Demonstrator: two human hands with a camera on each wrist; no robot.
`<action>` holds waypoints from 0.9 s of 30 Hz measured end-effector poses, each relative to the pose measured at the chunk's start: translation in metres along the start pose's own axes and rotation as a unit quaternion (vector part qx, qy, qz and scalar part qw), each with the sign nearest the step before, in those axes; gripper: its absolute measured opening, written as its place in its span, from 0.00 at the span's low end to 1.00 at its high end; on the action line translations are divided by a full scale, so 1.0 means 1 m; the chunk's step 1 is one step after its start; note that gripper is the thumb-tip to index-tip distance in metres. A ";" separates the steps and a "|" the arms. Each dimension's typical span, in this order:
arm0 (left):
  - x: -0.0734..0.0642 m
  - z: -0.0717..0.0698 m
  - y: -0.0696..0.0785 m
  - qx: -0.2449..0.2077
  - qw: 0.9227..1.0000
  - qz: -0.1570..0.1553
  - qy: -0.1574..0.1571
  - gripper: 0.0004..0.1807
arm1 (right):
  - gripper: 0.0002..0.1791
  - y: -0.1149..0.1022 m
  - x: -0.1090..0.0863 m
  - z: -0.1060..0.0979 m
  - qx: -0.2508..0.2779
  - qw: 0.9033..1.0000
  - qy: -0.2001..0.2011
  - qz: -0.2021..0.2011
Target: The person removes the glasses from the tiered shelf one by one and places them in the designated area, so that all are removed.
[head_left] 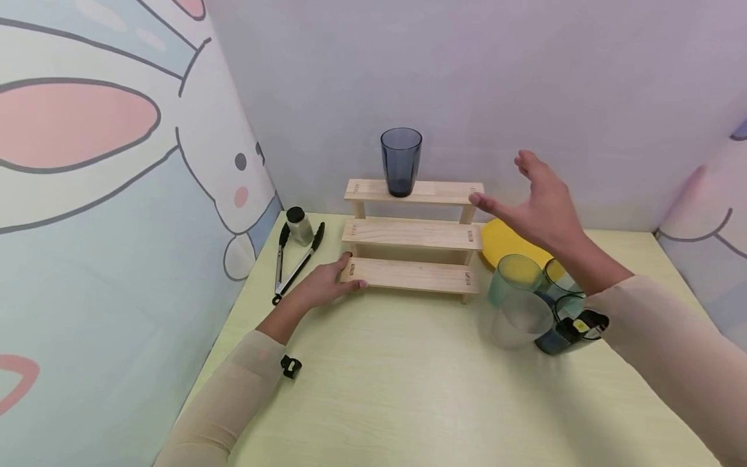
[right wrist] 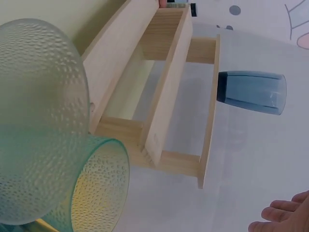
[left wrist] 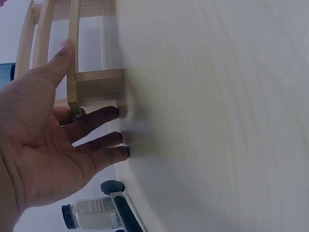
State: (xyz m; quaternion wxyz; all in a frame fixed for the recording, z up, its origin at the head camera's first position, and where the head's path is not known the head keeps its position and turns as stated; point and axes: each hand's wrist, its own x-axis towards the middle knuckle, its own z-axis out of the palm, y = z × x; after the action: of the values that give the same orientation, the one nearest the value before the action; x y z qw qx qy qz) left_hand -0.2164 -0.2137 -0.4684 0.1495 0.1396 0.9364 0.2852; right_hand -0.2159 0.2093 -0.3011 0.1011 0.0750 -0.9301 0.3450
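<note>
A three-tier wooden shelf (head_left: pixel 417 233) stands at the back of the table. My left hand (head_left: pixel 323 284) holds the left end of its lowest tier; in the left wrist view the thumb lies on the board's edge and the index finger bends behind it. One blue drinking glass (head_left: pixel 401 162) is upright on the top tier, left of its middle. My right hand (head_left: pixel 543 211) is raised in the air right of the shelf, fingers apart and holding nothing. Below the right forearm stand several glasses, among them a green textured glass (head_left: pixel 513 272) and a frosted clear glass (head_left: pixel 521 321).
A yellow plate (head_left: pixel 504 243) lies behind the glasses, partly hidden by the right hand. Left of the shelf are black-and-silver tongs (head_left: pixel 303 261), spread apart, and a jar (head_left: pixel 300 228) with a black lid. Walls (head_left: pixel 315 78) border the table at the back and sides.
</note>
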 end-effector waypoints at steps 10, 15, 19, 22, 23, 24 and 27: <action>0.001 -0.001 0.001 0.000 1.000 0.004 -0.002 0.61 | 0.71 -0.022 0.025 0.016 0.013 1.000 -0.013 -0.004; -0.001 -0.002 0.000 -0.007 1.000 -0.001 -0.002 0.61 | 0.73 -0.037 0.038 0.029 0.018 1.000 -0.023 -0.006; 0.000 -0.001 -0.002 -0.004 1.000 0.000 -0.001 0.61 | 0.73 -0.048 0.048 0.038 0.028 0.999 -0.029 -0.007; 0.002 0.000 -0.001 -0.003 1.000 0.003 -0.001 0.61 | 0.73 -0.054 0.054 0.044 0.035 0.999 -0.030 -0.007; 0.002 0.000 -0.001 -0.003 1.000 0.004 -0.001 0.61 | 0.73 -0.055 0.056 0.046 0.036 0.999 -0.030 -0.006; 0.002 0.000 0.000 -0.004 1.000 0.003 -0.002 0.61 | 0.73 -0.057 0.059 0.048 0.037 0.999 -0.029 -0.005; 0.000 -0.001 0.001 -0.005 1.000 -0.003 -0.001 0.60 | 0.72 -0.060 0.066 0.056 0.043 0.999 -0.032 -0.004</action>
State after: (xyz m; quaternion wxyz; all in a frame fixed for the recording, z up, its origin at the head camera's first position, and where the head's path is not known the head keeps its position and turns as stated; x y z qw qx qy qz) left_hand -0.2169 -0.2133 -0.4673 0.1517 0.1363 0.9351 0.2897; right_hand -0.2749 0.1225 -0.2890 0.0691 0.0938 -0.9167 0.3822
